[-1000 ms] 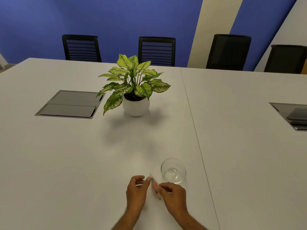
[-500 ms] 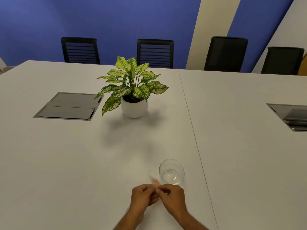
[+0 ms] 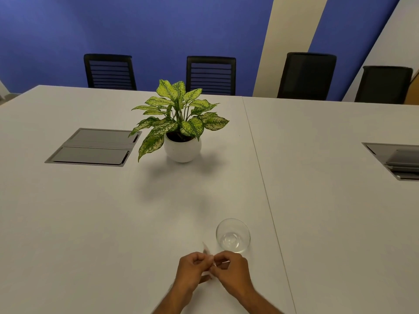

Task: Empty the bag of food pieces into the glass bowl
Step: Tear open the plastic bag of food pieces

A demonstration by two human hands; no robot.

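Note:
A small clear glass bowl (image 3: 233,235) stands empty on the white table, near its front edge. Just in front of it and slightly left, my left hand (image 3: 192,271) and my right hand (image 3: 231,269) meet, both pinching a small clear bag (image 3: 206,249) between their fingertips. Only a thin corner of the bag sticks up above the fingers; the rest is hidden by my hands, and its contents cannot be made out.
A potted plant (image 3: 181,132) in a white pot stands mid-table. Grey cable hatches lie flush at the left (image 3: 93,147) and right edge (image 3: 396,160). A table seam (image 3: 260,177) runs just right of the bowl. Several black chairs line the far side.
My hands have come together from slightly apart and closed on the bag, which now shows less between them. The bowl has not moved.

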